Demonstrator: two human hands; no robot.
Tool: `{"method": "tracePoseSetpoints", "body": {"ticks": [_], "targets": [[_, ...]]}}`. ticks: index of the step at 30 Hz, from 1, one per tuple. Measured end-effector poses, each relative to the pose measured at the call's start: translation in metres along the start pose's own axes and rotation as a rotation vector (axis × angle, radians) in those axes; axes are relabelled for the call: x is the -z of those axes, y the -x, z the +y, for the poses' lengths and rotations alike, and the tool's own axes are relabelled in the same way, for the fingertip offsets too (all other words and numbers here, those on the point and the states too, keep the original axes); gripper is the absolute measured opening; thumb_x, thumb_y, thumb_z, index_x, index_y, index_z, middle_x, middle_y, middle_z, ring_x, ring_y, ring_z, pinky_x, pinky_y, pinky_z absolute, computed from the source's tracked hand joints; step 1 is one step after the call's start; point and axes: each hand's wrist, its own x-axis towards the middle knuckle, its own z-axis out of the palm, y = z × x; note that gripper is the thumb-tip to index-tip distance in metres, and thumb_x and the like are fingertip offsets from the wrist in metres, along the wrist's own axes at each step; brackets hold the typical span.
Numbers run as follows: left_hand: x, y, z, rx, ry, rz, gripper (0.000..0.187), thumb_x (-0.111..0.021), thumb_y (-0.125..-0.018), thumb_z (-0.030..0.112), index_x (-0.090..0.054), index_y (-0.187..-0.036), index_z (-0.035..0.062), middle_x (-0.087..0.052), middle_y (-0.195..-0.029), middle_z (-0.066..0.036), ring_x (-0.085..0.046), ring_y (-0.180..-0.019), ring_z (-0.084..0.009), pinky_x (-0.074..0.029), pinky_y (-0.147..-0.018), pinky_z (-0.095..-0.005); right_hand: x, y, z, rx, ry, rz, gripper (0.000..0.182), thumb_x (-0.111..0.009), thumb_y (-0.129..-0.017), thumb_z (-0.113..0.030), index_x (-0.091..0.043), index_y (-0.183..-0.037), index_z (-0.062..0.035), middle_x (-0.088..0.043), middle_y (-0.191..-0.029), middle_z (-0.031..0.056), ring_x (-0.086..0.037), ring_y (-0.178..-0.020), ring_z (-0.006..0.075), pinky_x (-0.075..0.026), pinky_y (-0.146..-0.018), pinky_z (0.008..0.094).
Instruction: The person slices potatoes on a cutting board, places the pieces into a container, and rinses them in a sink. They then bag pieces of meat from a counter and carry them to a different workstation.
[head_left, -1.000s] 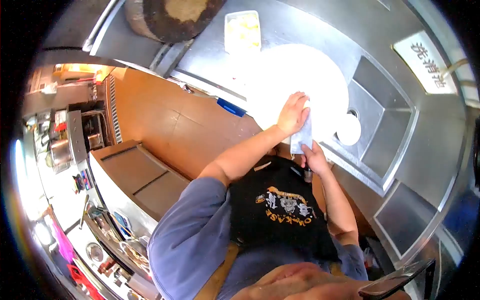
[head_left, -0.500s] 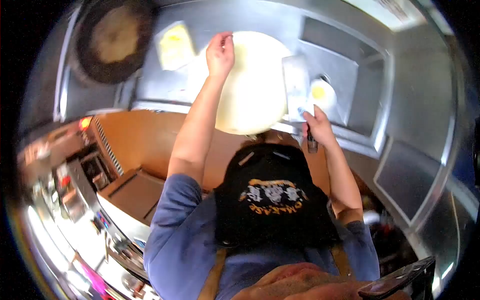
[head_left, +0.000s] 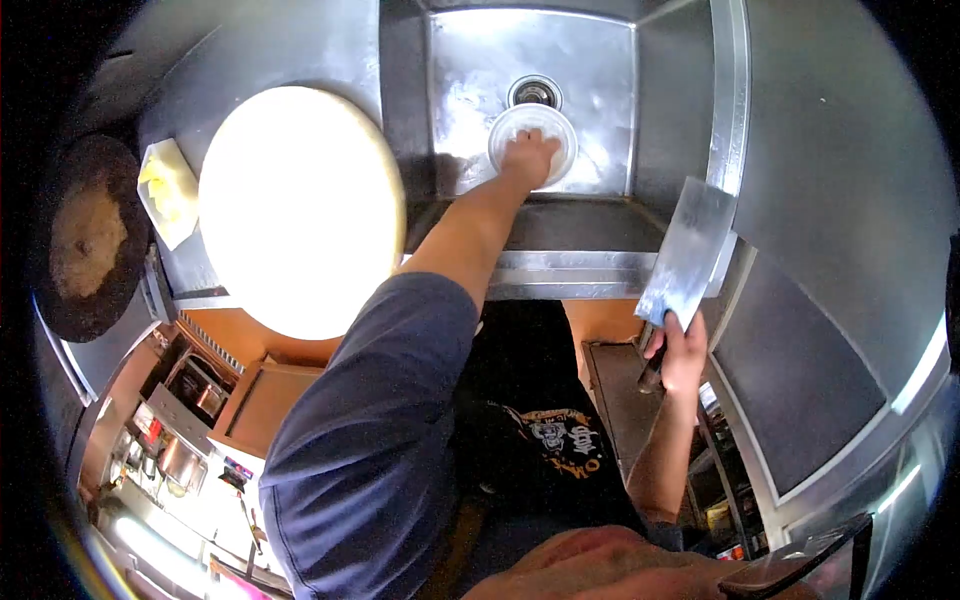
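Observation:
My left hand reaches into a round whitish bowl in the metal sink, its fingers bent down and whatever lies under them hidden. In my right hand is the handle of a cleaver, its broad blade pointing up and away over the sink's front right corner. Left of the sink lies a big round white board, very bright. Beside the board is a small white tray with yellow pieces on it.
A dark round wok with a brownish patch inside is at the far left. The sink's drain shows just beyond the bowl. A metal rim runs along the sink's front, and a dark panel is at the right.
The view has swung right, towards the sink. My left hand has moved from the round board's edge into the bowl, covering the yellow thing seen there. The cleaver, still in my right hand, is now tilted right.

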Motion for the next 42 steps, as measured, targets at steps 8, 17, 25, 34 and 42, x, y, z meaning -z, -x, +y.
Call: {"method": "tracePoseSetpoints", "body": {"ticks": [8,17,25,34,42], "targets": [[0.084,0.003,0.006,0.518,1.343,-0.349,0.037,-0.055,-0.094,0.034,-0.05,-0.124,0.0131,-0.063,-0.106,-0.011,-0.067,-0.089,-0.0289,-0.058,-0.067,-0.0392,-0.002,-0.013,0.005,0.005,-0.151,-0.068,0.016,-0.047,-0.098,-0.01,-0.048,-0.112,-0.0022,-0.05,-0.065,0.0032,-0.048,-0.05,0.0117,-0.043,-0.047,0.0265],[0.282,0.091,-0.025,0.14,1.919,-0.192,0.048,-0.032,-0.101,0.046,-0.048,-0.13,0.0113,-0.06,-0.121,-0.015,-0.062,-0.107,-0.0317,-0.054,-0.082,-0.0376,-0.089,-0.017,-0.053,0.23,0.104,-0.265,0.013,-0.046,-0.097,-0.011,-0.05,-0.106,-0.002,-0.051,-0.062,0.0033,-0.049,-0.049,0.0122,-0.042,-0.047,0.0286],[0.326,0.27,-0.131,0.042,0.709,0.591,0.048,-0.073,-0.081,0.014,-0.051,-0.124,0.0072,-0.057,-0.124,-0.014,-0.053,-0.118,-0.0323,-0.044,-0.1,-0.0392,-0.221,0.038,-0.074,0.357,0.471,-0.545,0.015,-0.046,-0.097,-0.014,-0.05,-0.104,-0.0014,-0.054,-0.062,0.0053,-0.054,-0.052,0.0146,-0.045,-0.052,0.0317],[0.273,0.344,-0.168,-0.115,0.348,0.752,0.038,-0.072,-0.077,0.013,-0.058,-0.112,0.0073,-0.051,-0.133,-0.013,-0.045,-0.126,-0.0375,-0.038,-0.106,-0.0432,-0.305,0.094,-0.088,0.923,1.183,-0.454,0.02,-0.047,-0.094,-0.022,-0.048,-0.104,-0.0054,-0.063,-0.071,0.0214,-0.061,-0.068,0.0429,-0.046,-0.064,0.0545],[0.271,0.346,-0.185,-0.268,0.278,0.895,0.032,-0.072,-0.072,0.009,-0.061,-0.102,0.0073,-0.057,-0.105,-0.01,-0.056,-0.097,-0.029,-0.046,-0.087,-0.0395,-0.318,0.128,-0.109,1.008,1.336,-0.443,0.015,-0.049,-0.091,-0.018,-0.047,-0.1,-0.0054,-0.062,-0.068,0.0208,-0.062,-0.066,0.0417,-0.047,-0.061,0.0547]]}}
